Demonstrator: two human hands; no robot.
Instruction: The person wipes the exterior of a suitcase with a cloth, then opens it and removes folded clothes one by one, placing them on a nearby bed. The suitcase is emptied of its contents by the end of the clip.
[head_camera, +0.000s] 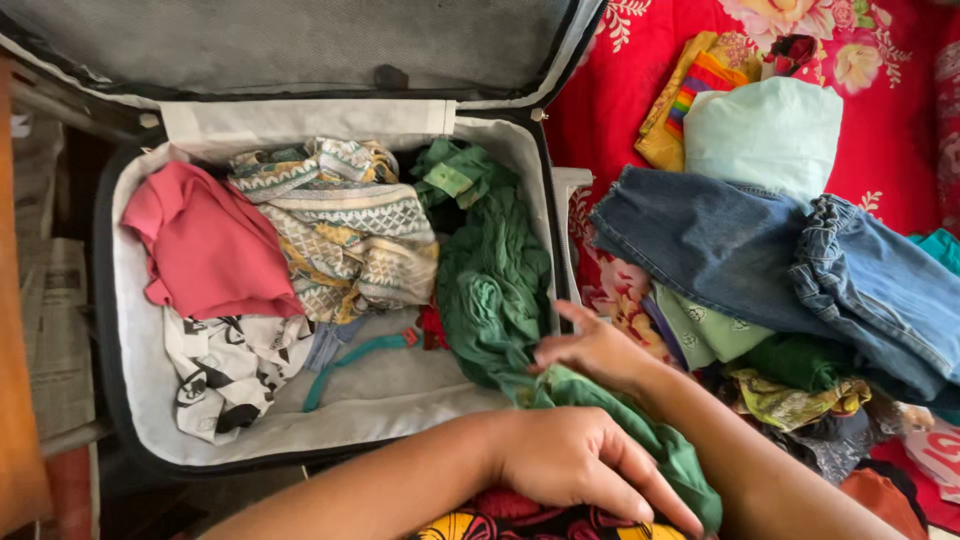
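A green garment (492, 290) lies along the right side of an open suitcase (130, 400), and its tail spills over the front rim toward me. My left hand (575, 460) comes in from the lower left, its fingers curled over that tail near the bottom edge. My right hand (592, 350) reaches in from the lower right with fingers spread, fingertips touching the green garment at the suitcase's right wall.
In the suitcase lie a pink top (210, 245), a patterned cream cloth (345, 230) and a black-and-white print cloth (230, 375). To the right, blue jeans (760, 260), a pale mint cloth (765, 130) and other clothes are piled on a red floral sheet (620, 90). Newspapers (50, 320) lie at left.
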